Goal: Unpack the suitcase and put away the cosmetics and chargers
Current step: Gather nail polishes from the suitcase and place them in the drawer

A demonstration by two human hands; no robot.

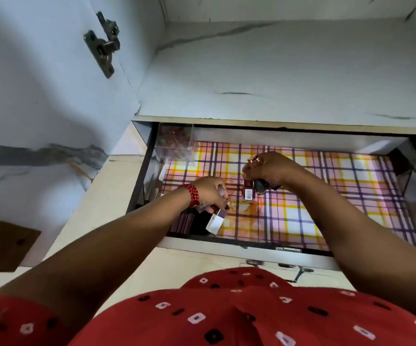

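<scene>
An open drawer (pixel 251 247) lined with plaid paper (pixel 326 196) lies below me. My left hand (pixel 210 193), with a red beaded band at the wrist, hangs over the drawer's left front corner, closed on a white charger plug (pixel 213 224) along with a small cosmetic item. My right hand (pixel 268 168) hovers over the middle of the drawer, gripping several cosmetics: a dark red bottle with a barcode label (pixel 248 193), a dark item (pixel 261 187) and a copper-coloured cap (pixel 254 161). Dark boxes (pixel 185 222) lie under my left hand.
A clear plastic box (pixel 177 143) with small reddish items stands in the drawer's back left corner. A marbled shelf (pixel 289 71) lies above the drawer. The open cupboard door (pixel 52 83) with a metal hinge (pixel 104 43) is at left.
</scene>
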